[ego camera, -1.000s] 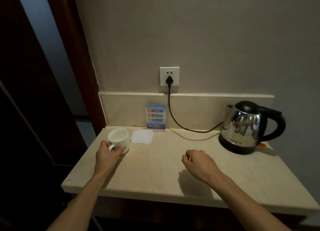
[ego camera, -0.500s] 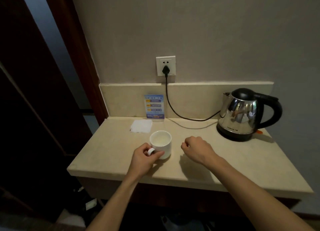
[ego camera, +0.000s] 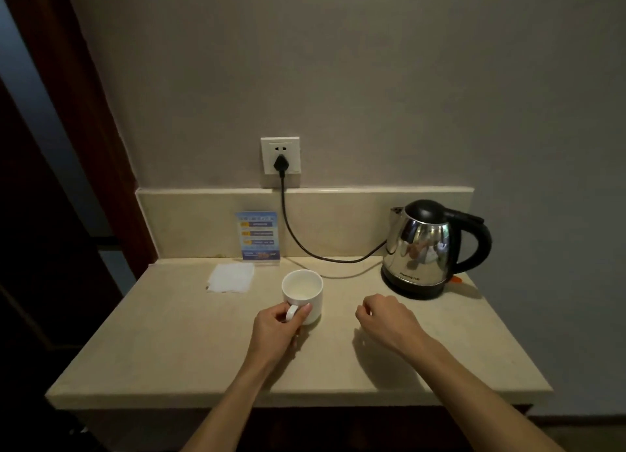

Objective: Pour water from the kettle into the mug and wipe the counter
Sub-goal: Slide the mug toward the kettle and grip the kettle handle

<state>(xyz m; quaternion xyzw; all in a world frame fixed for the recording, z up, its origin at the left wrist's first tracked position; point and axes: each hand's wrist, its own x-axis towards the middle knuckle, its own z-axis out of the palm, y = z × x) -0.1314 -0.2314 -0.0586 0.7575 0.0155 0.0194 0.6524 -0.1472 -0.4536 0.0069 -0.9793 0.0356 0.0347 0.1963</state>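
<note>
Left hand point(ego camera: 276, 328) grips the white mug point(ego camera: 302, 294) handle at counter point(ego camera: 169, 350) centre; steel kettle point(ego camera: 420, 248) at two o'clock, right hand point(ego camera: 389, 323) loosely curled between.

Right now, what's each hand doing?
Left hand: closed on the mug handle.
Right hand: loosely curled, holding nothing, over the counter.

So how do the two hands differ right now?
The left hand is closed on the white mug's handle; the right hand holds nothing, its fingers loosely curled. The left hand sits near the counter's middle; the right hand is nearer the kettle but apart from it. Both reach in over the counter's front edge, arms bare.
</note>
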